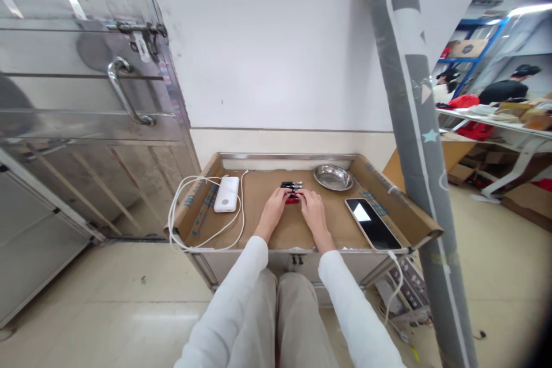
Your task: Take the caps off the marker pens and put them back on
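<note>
Several small stick-like objects (291, 184), black with silvery ends, lie side by side on the cardboard-lined tabletop (254, 184). Just in front of them is a red stick-like object (292, 200), its ends covered by fingers. My left hand (273, 207) has its fingertips closed at the left end of the red piece. At its right end are the bent, closed fingers of my right hand (313, 208). Both hands rest low over the middle of the table. The kind of these small objects is too fine to make out.
Left on the table is a white power bank (226, 194) with a looped white cable (242, 207). A round metal dish (333, 177) sits back right, a phone (373, 224) front right. Raised cardboard sides edge the table. A tall grey roll (414, 103) leans at the right.
</note>
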`<control>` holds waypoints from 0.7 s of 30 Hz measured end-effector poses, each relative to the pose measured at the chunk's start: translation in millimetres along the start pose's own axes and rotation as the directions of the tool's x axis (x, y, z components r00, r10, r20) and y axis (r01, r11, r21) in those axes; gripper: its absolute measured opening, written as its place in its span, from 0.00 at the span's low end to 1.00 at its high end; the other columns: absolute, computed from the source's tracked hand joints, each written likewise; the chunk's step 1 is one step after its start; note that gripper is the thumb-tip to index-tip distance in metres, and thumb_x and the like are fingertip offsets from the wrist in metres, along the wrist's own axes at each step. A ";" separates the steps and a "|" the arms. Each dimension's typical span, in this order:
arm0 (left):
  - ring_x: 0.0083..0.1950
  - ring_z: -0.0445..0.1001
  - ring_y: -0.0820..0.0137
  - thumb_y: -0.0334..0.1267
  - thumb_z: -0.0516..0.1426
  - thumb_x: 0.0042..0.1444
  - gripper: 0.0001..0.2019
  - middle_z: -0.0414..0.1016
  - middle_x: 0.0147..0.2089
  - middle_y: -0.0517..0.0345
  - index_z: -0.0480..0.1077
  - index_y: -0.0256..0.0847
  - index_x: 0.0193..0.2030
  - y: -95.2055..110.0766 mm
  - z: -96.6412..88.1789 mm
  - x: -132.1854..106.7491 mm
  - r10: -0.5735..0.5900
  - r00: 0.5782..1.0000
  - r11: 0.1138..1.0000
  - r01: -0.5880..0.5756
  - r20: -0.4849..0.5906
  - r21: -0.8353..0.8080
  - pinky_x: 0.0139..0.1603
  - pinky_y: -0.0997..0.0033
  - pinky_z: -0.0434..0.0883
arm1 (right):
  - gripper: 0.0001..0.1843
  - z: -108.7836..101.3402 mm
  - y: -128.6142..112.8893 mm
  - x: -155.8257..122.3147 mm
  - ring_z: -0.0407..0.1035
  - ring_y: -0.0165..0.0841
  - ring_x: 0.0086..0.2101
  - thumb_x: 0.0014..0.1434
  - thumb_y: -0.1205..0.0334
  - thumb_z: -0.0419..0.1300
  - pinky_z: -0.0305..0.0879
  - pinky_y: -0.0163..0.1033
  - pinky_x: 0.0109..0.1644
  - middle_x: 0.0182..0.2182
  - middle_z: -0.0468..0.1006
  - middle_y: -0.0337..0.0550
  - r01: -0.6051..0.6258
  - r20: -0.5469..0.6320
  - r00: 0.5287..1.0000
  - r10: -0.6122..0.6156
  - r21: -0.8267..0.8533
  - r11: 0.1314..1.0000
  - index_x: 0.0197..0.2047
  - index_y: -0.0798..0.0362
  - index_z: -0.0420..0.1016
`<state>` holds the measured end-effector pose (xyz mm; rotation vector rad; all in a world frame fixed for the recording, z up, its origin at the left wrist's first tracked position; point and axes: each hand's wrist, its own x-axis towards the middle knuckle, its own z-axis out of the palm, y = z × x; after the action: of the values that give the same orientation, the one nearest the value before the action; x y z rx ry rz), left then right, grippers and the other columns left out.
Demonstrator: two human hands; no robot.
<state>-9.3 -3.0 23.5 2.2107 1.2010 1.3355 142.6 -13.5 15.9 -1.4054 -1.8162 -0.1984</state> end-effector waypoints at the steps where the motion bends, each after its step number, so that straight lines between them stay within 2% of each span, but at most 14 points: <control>1: 0.49 0.72 0.68 0.34 0.47 0.64 0.09 0.72 0.46 0.53 0.66 0.43 0.47 0.5 -0.3 0.1 0.003 1.000 1.000 -0.003 0.007 0.000 0.53 0.65 0.68 | 0.18 0.6 -0.1 0.0 0.68 0.37 0.38 0.67 0.58 0.42 0.57 0.40 0.44 0.38 0.78 0.47 0.005 0.007 1.000 -0.005 0.004 1.000 0.42 0.52 0.72; 6: 0.47 0.73 0.69 0.34 0.49 0.63 0.09 0.74 0.45 0.55 0.64 0.43 0.48 1.3 0.0 0.5 -0.035 0.998 0.998 0.037 0.047 -0.059 0.51 0.67 0.69 | 0.18 0.7 -2.3 0.6 0.68 0.36 0.39 0.67 0.59 0.42 0.59 0.40 0.45 0.41 0.77 0.46 0.057 0.070 0.996 -0.062 0.077 0.995 0.45 0.51 0.72; 10: 0.46 0.74 0.71 0.35 0.49 0.63 0.10 0.74 0.44 0.58 0.61 0.44 0.51 -1.7 1.5 0.6 -0.077 0.995 0.991 0.082 0.057 -0.106 0.50 0.69 0.70 | 0.18 -1.6 -2.6 1.5 0.67 0.36 0.39 0.66 0.57 0.44 0.59 0.40 0.45 0.40 0.78 0.44 0.056 0.097 0.993 -0.065 0.095 0.994 0.43 0.49 0.74; 13: 0.47 0.73 0.71 0.35 0.49 0.63 0.10 0.74 0.45 0.57 0.61 0.44 0.51 -3.7 2.5 0.8 -0.057 0.997 0.995 0.060 0.045 -0.084 0.51 0.67 0.69 | 0.18 -2.5 -1.4 1.5 0.67 0.36 0.38 0.66 0.56 0.44 0.58 0.40 0.44 0.40 0.78 0.44 0.029 0.066 0.997 -0.033 0.065 0.997 0.42 0.49 0.74; 16: 0.49 0.71 0.68 0.34 0.50 0.62 0.11 0.72 0.47 0.54 0.61 0.42 0.52 -3.8 3.4 1.6 -0.004 1.000 1.000 0.003 0.023 0.012 0.53 0.65 0.67 | 0.18 -4.0 -0.9 1.2 0.67 0.36 0.37 0.66 0.56 0.44 0.57 0.40 0.44 0.39 0.78 0.45 -0.041 -0.008 0.999 0.041 0.045 0.998 0.43 0.50 0.74; 18: 0.50 0.70 0.66 0.33 0.51 0.61 0.11 0.72 0.48 0.52 0.62 0.41 0.51 -2.8 3.7 2.1 0.048 0.997 0.993 -0.054 0.068 0.100 0.53 0.62 0.66 | 0.19 -5.4 -1.1 0.8 0.67 0.36 0.36 0.67 0.55 0.43 0.57 0.39 0.44 0.37 0.78 0.45 -0.092 -0.052 0.994 0.094 0.038 0.995 0.42 0.51 0.73; 21: 0.49 0.67 0.62 0.37 0.54 0.59 0.10 0.73 0.45 0.53 0.66 0.43 0.48 -0.8 3.7 2.4 0.095 0.971 0.968 -0.142 0.218 0.208 0.51 0.59 0.65 | 0.19 -7.1 -1.6 -0.2 0.66 0.36 0.34 0.66 0.54 0.43 0.57 0.40 0.43 0.35 0.78 0.46 -0.138 -0.081 0.987 0.140 0.029 0.990 0.42 0.52 0.73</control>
<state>-6.1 0.0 22.5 2.5426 1.2077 1.0211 144.8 -18.3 20.9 -1.4799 -1.6417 -0.1604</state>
